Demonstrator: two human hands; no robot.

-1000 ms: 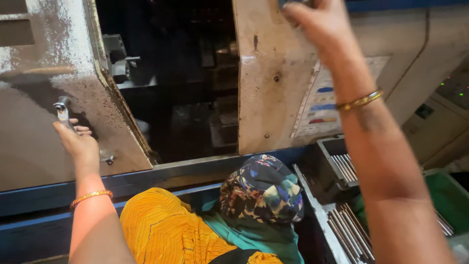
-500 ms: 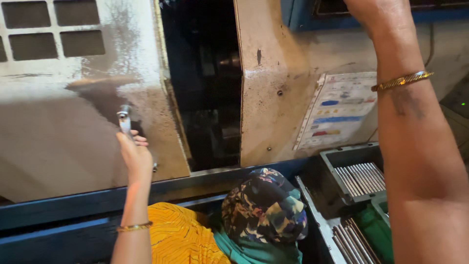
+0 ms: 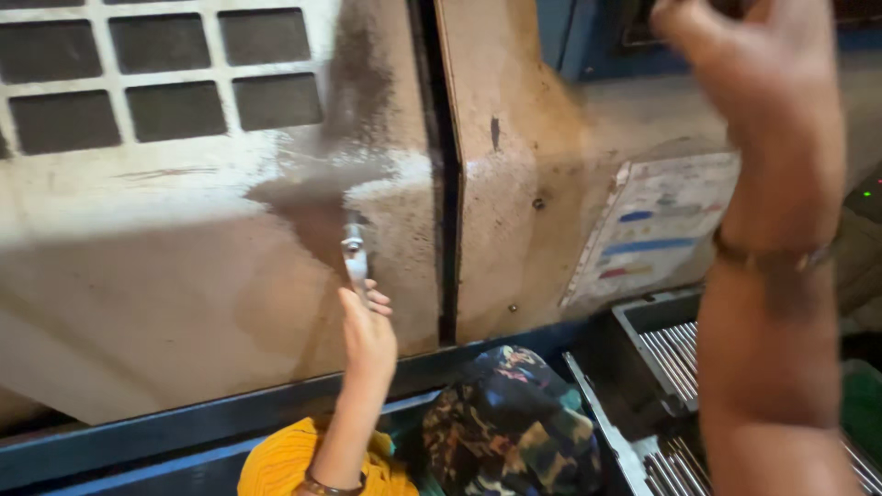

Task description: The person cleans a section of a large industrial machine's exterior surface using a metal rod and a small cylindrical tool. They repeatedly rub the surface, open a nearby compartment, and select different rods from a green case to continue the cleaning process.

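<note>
Our left hand (image 3: 367, 331) is clamped on the metal handle (image 3: 354, 253) near the right edge of the sliding door (image 3: 184, 276), which has run almost shut since a moment ago, leaving only a dark slit against the machine panel (image 3: 514, 184). Our right hand (image 3: 744, 83) is raised, fingers loosely curled on nothing we can see. Below right, a grey tray (image 3: 634, 321) holds metal rods (image 3: 680, 358).

Left hand (image 3: 366, 331) on door handle (image 3: 354, 253), tray (image 3: 643, 321) at right.
</note>
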